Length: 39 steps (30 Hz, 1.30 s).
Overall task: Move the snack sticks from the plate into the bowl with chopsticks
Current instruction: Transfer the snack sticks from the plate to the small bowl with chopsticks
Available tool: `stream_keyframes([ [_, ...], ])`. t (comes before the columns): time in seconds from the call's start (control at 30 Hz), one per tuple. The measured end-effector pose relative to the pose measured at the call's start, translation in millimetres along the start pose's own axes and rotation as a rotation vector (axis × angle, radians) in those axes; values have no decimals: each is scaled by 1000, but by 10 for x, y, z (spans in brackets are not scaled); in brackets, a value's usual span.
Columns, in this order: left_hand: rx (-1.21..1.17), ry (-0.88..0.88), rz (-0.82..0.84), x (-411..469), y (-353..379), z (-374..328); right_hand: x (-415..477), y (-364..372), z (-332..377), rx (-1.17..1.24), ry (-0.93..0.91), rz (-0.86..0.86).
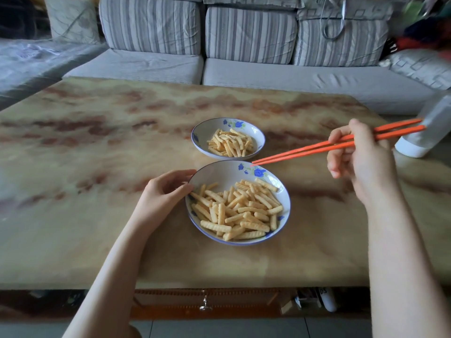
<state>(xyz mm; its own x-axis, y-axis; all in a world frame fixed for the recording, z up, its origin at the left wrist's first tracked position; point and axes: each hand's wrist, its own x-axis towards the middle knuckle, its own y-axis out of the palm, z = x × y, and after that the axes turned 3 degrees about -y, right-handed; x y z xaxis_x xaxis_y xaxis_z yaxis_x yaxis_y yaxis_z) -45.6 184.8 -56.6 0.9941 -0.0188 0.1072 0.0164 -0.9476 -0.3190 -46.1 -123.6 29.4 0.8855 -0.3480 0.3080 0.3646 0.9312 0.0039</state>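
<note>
Two white dishes with blue flower prints stand on the marble table. The near dish holds a big heap of crinkled yellow snack sticks. The far dish holds a smaller pile of sticks. My left hand grips the near dish's left rim between thumb and fingers. My right hand holds a pair of orange chopsticks. Their tips hover over the near dish's far rim, between the two dishes, with nothing between them.
A white plastic bottle lies tilted at the table's right edge, behind the chopstick ends. A grey striped sofa runs along the far side of the table. A drawer handle shows under the near table edge.
</note>
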Motion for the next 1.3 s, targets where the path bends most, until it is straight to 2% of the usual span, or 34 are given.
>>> stream_keyframes([
  [0.17,-9,-5,0,0,0,5,-112,-88,187,-164,6,55],
  [0.57,-15,8,-11,17,3,33,-128,-56,166,-272,34,92],
  [0.77,-26,6,-13,18,1,37,-105,17,72,-197,27,6],
  [1.07,-15,-3,-29,8,15,29,-39,84,-1,96,1,-157],
  [1.3,-13,-8,-37,1,17,7,100,367,-176,206,-1,-293],
])
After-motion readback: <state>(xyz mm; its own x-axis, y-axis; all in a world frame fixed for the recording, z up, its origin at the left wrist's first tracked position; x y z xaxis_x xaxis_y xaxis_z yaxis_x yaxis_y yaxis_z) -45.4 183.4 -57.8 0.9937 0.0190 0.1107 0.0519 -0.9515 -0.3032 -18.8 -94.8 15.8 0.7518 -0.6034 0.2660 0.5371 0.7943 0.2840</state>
